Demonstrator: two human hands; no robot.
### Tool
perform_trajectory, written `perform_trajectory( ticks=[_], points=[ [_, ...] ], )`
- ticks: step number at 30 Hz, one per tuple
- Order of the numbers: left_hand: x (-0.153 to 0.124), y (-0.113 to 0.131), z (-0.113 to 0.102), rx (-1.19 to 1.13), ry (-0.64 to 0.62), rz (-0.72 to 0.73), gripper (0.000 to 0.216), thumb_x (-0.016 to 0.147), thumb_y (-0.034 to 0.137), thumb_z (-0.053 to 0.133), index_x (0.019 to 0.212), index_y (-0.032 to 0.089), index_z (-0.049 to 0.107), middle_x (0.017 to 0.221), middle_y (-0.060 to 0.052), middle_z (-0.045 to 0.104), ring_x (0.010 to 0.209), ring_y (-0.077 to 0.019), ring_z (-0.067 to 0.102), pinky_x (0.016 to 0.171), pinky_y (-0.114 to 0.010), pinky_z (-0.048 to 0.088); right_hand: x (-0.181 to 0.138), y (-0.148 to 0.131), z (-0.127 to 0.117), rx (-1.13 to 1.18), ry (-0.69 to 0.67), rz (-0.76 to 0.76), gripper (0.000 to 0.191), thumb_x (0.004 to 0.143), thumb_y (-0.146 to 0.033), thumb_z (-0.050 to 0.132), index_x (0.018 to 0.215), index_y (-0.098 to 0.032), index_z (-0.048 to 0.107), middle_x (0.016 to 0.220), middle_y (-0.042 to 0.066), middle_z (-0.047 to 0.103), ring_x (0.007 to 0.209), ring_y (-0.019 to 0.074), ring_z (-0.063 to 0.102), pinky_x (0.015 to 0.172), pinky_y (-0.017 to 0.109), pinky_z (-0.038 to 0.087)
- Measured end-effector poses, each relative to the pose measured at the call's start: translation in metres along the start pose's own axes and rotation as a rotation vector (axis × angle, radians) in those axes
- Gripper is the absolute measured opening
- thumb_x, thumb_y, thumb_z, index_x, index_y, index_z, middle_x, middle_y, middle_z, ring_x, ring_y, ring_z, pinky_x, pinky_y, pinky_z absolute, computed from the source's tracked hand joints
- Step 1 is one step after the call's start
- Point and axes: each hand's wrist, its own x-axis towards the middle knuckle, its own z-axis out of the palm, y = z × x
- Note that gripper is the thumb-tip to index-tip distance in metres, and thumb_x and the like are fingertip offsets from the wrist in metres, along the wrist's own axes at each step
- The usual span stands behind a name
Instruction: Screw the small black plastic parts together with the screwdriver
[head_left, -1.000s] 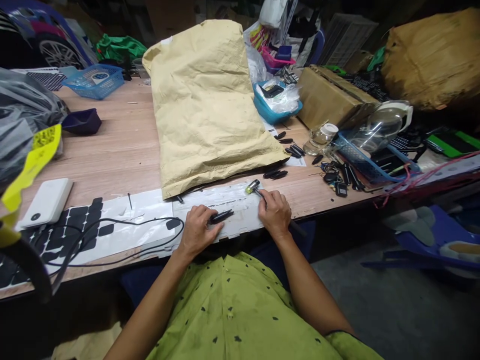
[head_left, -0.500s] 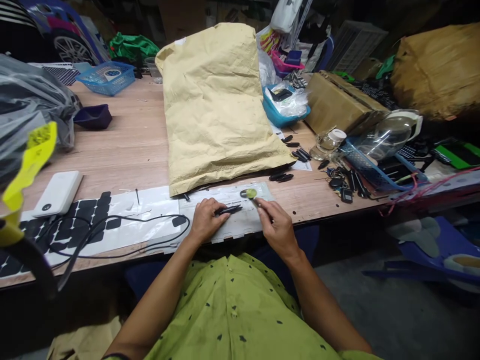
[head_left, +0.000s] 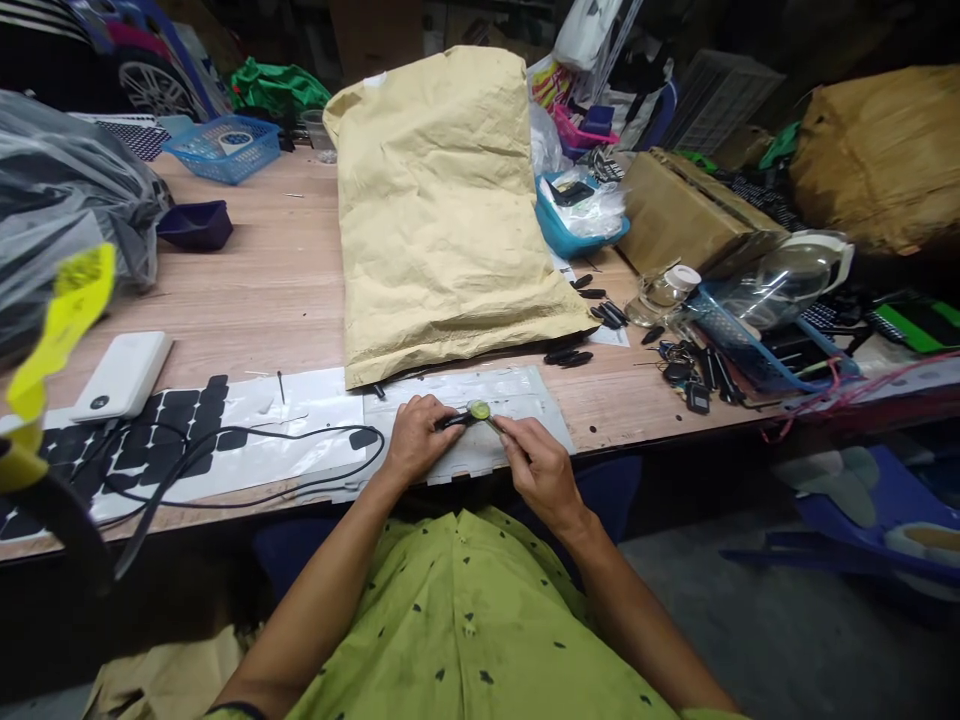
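My left hand (head_left: 417, 440) is closed on a slim black piece (head_left: 453, 421), whose kind I cannot make out, just above the front of the table. Pinched in my right hand (head_left: 541, 468) is a thin-handled tool with a small round yellow-green head (head_left: 480, 410). That head meets or overlaps the right end of the black piece; which of the two I cannot tell. Under both hands lies a pale flat sheet (head_left: 536, 420). Behind it a large tan paper bag (head_left: 450, 220) leans upright.
To the left lie a white power bank (head_left: 124, 375), a black cable (head_left: 281, 432) and black square stickers (head_left: 176, 430). Several black pieces (head_left: 568, 357) rest right of the bag. Further right are a glass jug (head_left: 787, 280) and a blue basket (head_left: 750, 350).
My right hand has moved left, bringing the round tool head from beside the black piece onto its end. The left hand keeps its hold; the view has shifted slightly.
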Motion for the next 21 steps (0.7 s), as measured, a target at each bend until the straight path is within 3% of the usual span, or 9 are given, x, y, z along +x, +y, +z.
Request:
perform_trajectory(
  ticks=[6,9,16,21],
  points=[
    [0.0,-0.001,-0.001,0.006,-0.005,-0.007,0.015,0.081,0.03,0.072,0.093,0.027,0.079,0.085,-0.004,0.07,0.088,-0.0236,0.06,0.08,-0.037,0.042,-0.005,0.006,0.0,0.0,-0.036,0.012,0.032,0.1,-0.02,0.046,0.123,-0.025,0.068,0.097,0.006,0.073,0.09,0.0172,0.07,0.08,0.029,0.058],
    [-0.001,-0.001,-0.001,0.007,-0.012,-0.013,0.015,0.082,0.032,0.071,0.094,0.027,0.079,0.087,-0.004,0.07,0.09,-0.0242,0.06,0.081,-0.037,0.042,-0.003,0.013,-0.001,-0.062,0.022,0.052,0.031,0.101,-0.022,0.046,0.121,-0.025,0.069,0.097,0.006,0.073,0.092,0.0182,0.07,0.082,0.031,0.057],
    [-0.002,-0.003,-0.002,-0.003,-0.012,0.003,0.021,0.089,0.039,0.062,0.097,0.026,0.077,0.086,-0.004,0.069,0.089,-0.0235,0.058,0.08,-0.037,0.042,0.009,0.058,-0.011,-0.449,0.105,0.175,0.031,0.094,-0.018,0.049,0.112,-0.024,0.074,0.087,0.006,0.067,0.083,0.0211,0.061,0.075,0.031,0.049],
    [-0.005,0.001,-0.007,0.0,-0.038,0.006,0.028,0.095,0.04,0.053,0.097,0.025,0.076,0.086,-0.005,0.067,0.089,-0.0237,0.057,0.08,-0.037,0.041,0.008,0.076,-0.004,-0.616,0.121,0.193,0.032,0.091,-0.015,0.05,0.109,-0.024,0.074,0.085,0.007,0.063,0.077,0.0212,0.053,0.072,0.032,0.042]
  ],
)
